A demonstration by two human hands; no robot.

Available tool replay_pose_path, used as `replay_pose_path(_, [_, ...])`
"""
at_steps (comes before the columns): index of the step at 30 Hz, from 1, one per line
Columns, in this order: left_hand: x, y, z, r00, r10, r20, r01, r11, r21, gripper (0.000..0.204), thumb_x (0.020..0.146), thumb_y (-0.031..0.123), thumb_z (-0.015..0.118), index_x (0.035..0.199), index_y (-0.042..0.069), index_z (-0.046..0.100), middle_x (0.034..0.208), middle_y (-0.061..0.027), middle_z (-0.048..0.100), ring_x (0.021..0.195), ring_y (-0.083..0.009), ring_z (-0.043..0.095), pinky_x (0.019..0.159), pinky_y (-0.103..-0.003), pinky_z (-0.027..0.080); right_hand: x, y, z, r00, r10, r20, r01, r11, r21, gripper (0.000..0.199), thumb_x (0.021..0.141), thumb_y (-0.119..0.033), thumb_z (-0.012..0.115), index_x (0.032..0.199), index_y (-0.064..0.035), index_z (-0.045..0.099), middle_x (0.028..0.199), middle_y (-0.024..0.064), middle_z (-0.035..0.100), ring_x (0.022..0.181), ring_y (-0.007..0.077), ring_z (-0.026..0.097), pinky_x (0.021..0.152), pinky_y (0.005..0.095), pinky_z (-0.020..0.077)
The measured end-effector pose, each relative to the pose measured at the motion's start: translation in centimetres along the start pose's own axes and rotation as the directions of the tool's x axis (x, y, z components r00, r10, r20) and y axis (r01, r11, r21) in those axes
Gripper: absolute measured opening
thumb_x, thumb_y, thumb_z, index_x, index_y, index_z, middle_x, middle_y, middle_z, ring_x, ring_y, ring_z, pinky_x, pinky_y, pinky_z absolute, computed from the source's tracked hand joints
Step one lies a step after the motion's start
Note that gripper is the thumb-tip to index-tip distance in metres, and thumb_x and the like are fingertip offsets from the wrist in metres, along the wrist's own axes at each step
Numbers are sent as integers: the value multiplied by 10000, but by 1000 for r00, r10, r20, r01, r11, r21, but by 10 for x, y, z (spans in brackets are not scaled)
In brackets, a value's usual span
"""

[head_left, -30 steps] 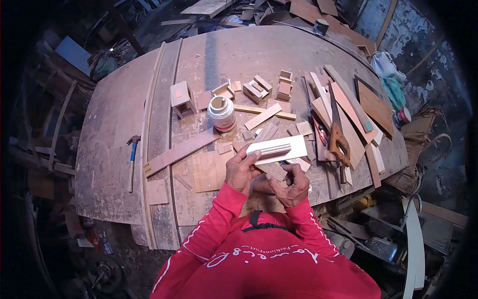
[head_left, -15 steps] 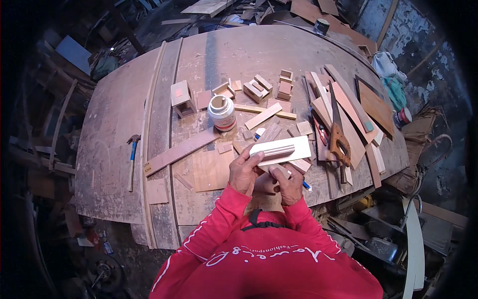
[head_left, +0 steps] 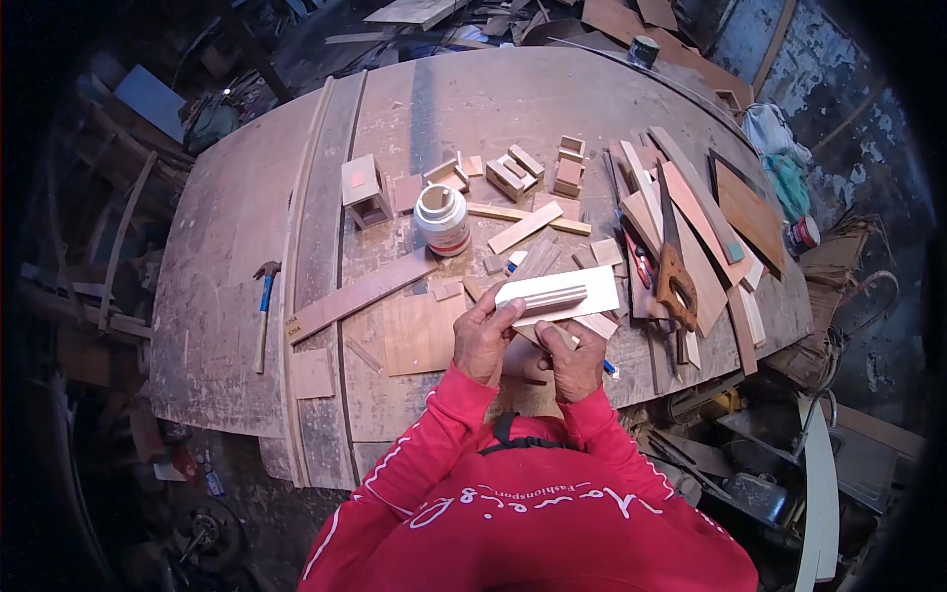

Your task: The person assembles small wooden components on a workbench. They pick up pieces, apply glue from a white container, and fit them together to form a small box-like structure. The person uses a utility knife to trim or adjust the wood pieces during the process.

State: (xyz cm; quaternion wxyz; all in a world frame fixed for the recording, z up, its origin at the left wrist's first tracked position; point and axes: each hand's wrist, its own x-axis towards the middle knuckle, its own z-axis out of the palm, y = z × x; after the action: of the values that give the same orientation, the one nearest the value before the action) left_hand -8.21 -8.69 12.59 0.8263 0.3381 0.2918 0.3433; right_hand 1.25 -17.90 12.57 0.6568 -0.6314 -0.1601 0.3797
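A small flat white board (head_left: 604, 288) with a layered wooden strip (head_left: 545, 300) on its upper face is in my left hand (head_left: 478, 340). That hand's thumb presses the strip's near end, with its fingers at the board's left edge. Close by, under the board's near edge, my right hand (head_left: 577, 363) is closed with its thumb bent inward. What lies in its fingers is mostly hidden; brown wood shows between the two hands. Beyond the board lie small wooden offcuts (head_left: 541, 259) and an open white plastic jar (head_left: 443, 222).
A handsaw (head_left: 673, 266) rests on stacked boards (head_left: 705, 227) at the right. Small wooden boxes (head_left: 515, 173) stand farther back. On the left, a hammer (head_left: 264, 316) lies beside a long batten (head_left: 296, 247) across the worktable (head_left: 217, 257). A long plank (head_left: 365, 294) slants toward the jar.
My right hand has turned slightly inward, and its fingers are more closed under the board. The left hand keeps its hold. The whole view has shifted a little.
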Motion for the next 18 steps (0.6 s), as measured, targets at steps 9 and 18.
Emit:
replay_pose_path(9, [-2,2,0,1000,-11,-8,12,1000,14,451,900,120,561,1316,-20,457,1163,-97,591,1038,-169,575,890,-298,449,1,7,1,1000,-28,2,28,999,37,234,822,-196,709,893,23,668,678,31,624,487,71,521,429,220,426])
replay_pose_path(18, [-4,-1,-1,1000,9,16,-9,1000,6,466,898,106,558,1326,-32,434,1190,-112,574,1075,-191,563,916,-322,451,2,13,-2,1000,1,5,-2,996,88,261,818,-207,716,913,27,652,757,46,639,564,86,560,469,234,490])
